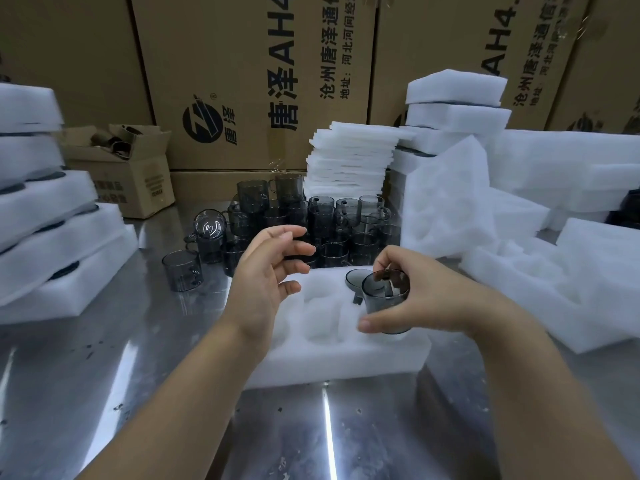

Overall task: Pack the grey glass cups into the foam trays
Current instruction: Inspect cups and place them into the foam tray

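Head view recorded the right hand (pixel 433 301) clamped on a grey glass cup (pixel 385 291), thumb under its base and fingers over its rim, with the cup held just above the right end of the foam tray (pixel 329 362). A second cup (pixel 356 277) sat in the tray's far right pocket. The left hand (pixel 266 282) hovered over the tray's left end, fingers apart and loosely bent, holding nothing. The tray lay on the steel counter (pixel 166 375). Loose cups (pixel 322 220) stood massed behind the tray. Filled trays (pixel 52 244) were stacked at left, and foam sheets (pixel 349 157) were piled behind the cups.
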